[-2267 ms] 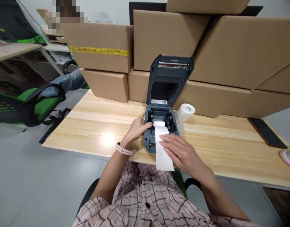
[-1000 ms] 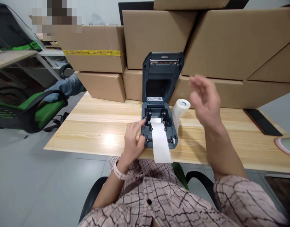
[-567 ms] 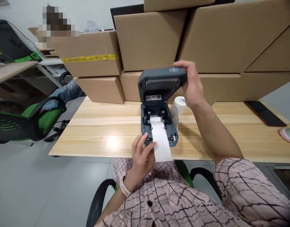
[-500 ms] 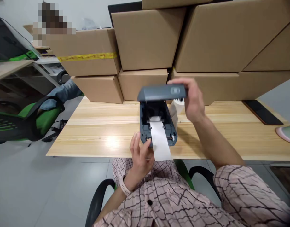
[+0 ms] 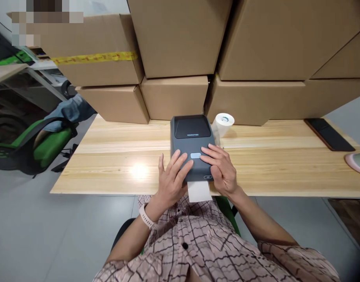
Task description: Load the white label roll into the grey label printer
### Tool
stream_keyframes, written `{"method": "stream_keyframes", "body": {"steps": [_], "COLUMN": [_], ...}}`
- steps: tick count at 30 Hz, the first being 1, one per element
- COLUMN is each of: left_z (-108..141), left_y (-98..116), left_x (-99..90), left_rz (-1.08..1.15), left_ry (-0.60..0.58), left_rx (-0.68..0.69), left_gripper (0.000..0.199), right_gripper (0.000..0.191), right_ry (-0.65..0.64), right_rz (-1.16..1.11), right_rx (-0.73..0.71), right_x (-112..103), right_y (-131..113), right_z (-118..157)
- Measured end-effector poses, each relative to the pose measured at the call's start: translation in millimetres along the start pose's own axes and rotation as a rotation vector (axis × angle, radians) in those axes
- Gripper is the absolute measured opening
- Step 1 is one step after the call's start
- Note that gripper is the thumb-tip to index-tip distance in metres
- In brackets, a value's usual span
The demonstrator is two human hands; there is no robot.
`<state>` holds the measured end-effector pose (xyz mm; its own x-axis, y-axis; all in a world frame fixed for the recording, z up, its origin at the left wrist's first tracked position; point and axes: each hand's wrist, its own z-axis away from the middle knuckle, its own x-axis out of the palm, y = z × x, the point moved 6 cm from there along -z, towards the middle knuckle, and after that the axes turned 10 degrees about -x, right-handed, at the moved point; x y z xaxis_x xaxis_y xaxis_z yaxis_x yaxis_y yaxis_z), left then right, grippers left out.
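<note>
A dark grey label printer stands on the wooden table with its lid closed. White label paper sticks out of its front and hangs past the table edge. My left hand lies with spread fingers on the front left of the lid. On the front right, my right hand rests with its fingers stretched over the lid, near the light button, and its thumb at the side. Just behind the printer's right side is a white roll of labels; a clear wrapper beside it is partly hidden.
Stacked cardboard boxes line the back of the wooden table. A black phone lies at the right, near a green and pink object cut off by the frame. A green chair with a seated person stands at the left.
The printer lid, held up by my right hand before, has come down shut. My right hand has moved down to the front of the lid, and my left hand has moved up onto it.
</note>
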<state>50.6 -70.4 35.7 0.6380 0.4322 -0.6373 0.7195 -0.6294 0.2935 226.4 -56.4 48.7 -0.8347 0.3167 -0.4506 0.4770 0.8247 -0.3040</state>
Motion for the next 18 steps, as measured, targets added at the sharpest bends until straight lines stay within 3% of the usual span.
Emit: {"method": "stream_keyframes", "body": {"steps": [7,10,12,13,16,18], "left_z": [10,39,58,64,69,67], "left_y": [7,10,9,8,7,15], "left_x": [-0.3,-15.1,-23.6,-21.9,8.0,23.3], "left_rz": [0.054,0.149,0.303,0.434,0.908,1.095], "left_ry": [0.070,0.170,0.220,0.168,-0.281,-0.572], "left_rx": [-0.061,-0.209,-0.376,-0.471,-0.916,-1.130], "left_gripper": [0.056,0.053,0.031,0.018,0.050,0.056], "right_gripper": [0.036,0.037,0.037,0.037,0.037,0.039], "right_ry": [0.059,0.061,0.078,0.090,0.116,0.106], "right_rz": [0.009,0.010,0.001,-0.004,-0.008,-0.005], "right_rx": [0.016,0.017,0.021,0.026,0.043,0.041], "right_x": [4,4,5,5,5,5], "right_y": [-1,-1,-2,-2,-1,-1], "right_z": [6,5,4,3,4,3]}}
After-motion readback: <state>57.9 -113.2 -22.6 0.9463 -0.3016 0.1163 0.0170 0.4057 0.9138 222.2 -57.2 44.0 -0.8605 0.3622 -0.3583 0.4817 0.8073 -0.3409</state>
